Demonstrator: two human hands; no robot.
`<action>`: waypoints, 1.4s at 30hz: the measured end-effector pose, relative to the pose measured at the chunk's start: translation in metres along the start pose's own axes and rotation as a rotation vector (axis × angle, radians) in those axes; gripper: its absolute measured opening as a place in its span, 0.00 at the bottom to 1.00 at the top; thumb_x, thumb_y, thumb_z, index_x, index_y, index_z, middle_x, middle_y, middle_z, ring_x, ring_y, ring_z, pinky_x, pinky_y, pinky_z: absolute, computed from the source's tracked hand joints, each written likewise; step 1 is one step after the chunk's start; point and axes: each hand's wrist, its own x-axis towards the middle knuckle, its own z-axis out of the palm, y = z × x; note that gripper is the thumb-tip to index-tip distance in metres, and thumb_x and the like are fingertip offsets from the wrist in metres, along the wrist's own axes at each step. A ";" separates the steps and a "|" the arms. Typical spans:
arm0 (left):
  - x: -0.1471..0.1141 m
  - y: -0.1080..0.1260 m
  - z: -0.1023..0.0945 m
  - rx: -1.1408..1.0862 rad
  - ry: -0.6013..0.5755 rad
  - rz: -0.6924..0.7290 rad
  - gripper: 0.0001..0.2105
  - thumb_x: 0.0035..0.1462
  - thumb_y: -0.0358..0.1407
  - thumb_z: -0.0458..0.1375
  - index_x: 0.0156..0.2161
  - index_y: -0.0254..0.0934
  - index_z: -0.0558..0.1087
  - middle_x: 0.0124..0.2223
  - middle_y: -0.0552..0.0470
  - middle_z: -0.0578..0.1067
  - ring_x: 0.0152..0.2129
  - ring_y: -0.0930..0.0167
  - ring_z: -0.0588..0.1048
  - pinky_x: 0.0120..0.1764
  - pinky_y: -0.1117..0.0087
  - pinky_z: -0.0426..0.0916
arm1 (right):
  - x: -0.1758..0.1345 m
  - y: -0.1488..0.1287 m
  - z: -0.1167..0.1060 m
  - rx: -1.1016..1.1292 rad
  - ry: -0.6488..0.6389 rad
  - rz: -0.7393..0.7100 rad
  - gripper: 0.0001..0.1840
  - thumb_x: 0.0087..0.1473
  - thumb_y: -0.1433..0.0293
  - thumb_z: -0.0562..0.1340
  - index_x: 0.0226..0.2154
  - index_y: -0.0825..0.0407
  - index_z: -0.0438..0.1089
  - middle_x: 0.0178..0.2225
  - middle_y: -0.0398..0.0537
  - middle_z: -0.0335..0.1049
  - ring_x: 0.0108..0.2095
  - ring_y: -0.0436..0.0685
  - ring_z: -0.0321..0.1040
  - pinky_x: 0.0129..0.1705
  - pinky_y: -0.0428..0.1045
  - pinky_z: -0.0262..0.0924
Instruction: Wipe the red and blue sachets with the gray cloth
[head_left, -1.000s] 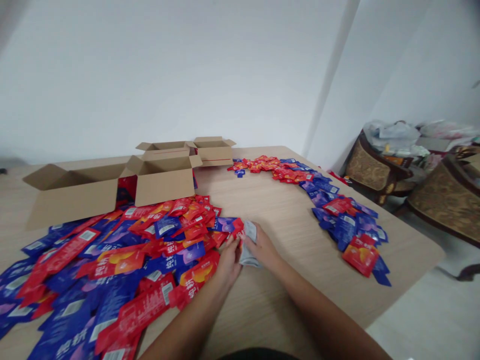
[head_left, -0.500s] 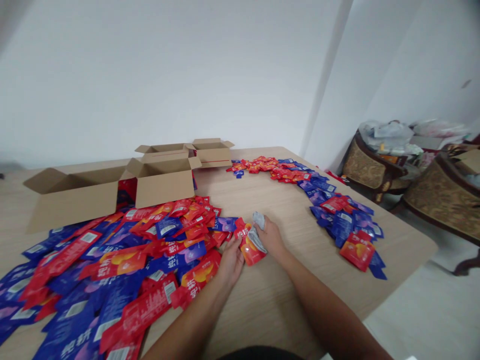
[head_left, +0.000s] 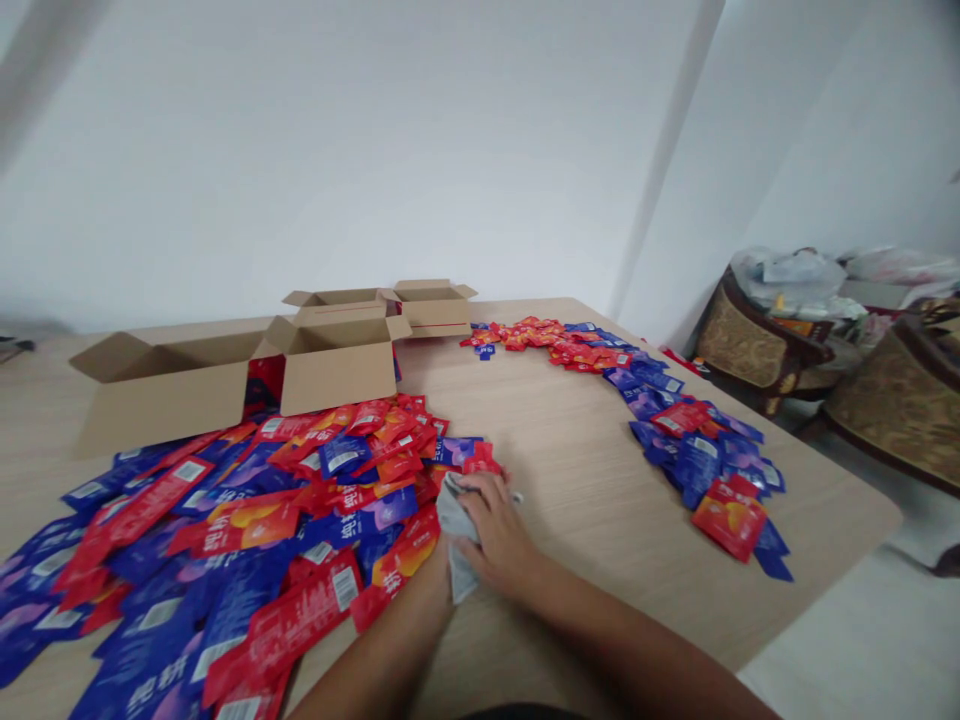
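Observation:
My right hand (head_left: 496,530) is closed on a grey cloth (head_left: 459,525), which drapes down over the back of my left hand. A red pouch (head_left: 482,461) pokes out above the fingers of my right hand. My left wrist (head_left: 433,570) shows below the cloth; most of that hand is hidden, its fingers seemingly around the red pouch. Just left of both hands spreads a heap of red and blue pouches (head_left: 326,525), some with white barcode labels.
Open cardboard boxes (head_left: 337,380) stand behind the heap. A curved row of red and blue pouches (head_left: 697,460) lies along the right side of the wooden table (head_left: 555,430). Patterned chairs (head_left: 750,335) holding plastic bags stand beyond the right edge.
My right hand has moved left and nearer with the cloth, from the pouch's face to over my left hand. The red pouch is now mostly covered. The whole view has shifted slightly.

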 end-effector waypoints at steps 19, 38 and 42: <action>-0.013 0.027 0.049 0.139 -0.023 -0.269 0.12 0.51 0.31 0.61 0.43 0.32 0.72 0.37 0.41 0.78 0.32 0.65 0.78 0.35 0.67 0.72 | 0.013 0.093 -0.021 -0.542 -0.012 0.454 0.14 0.55 0.76 0.54 0.44 0.56 0.65 0.43 0.57 0.67 0.46 0.61 0.59 0.49 0.54 0.53; -0.004 0.161 0.060 -0.157 0.179 0.282 0.19 0.63 0.42 0.46 0.43 0.25 0.68 0.44 0.33 0.75 0.42 0.64 0.76 0.39 0.70 0.74 | -0.024 0.194 -0.122 -1.035 -0.007 0.914 0.26 0.57 0.67 0.50 0.49 0.71 0.64 0.49 0.75 0.64 0.57 0.73 0.53 0.55 0.63 0.40; -0.016 0.126 0.073 0.170 -0.213 -0.258 0.18 0.60 0.43 0.50 0.40 0.27 0.73 0.38 0.32 0.77 0.35 0.58 0.78 0.32 0.63 0.74 | -0.024 0.191 -0.104 -0.921 -0.068 0.730 0.23 0.57 0.69 0.49 0.46 0.67 0.68 0.49 0.73 0.65 0.55 0.72 0.56 0.53 0.62 0.46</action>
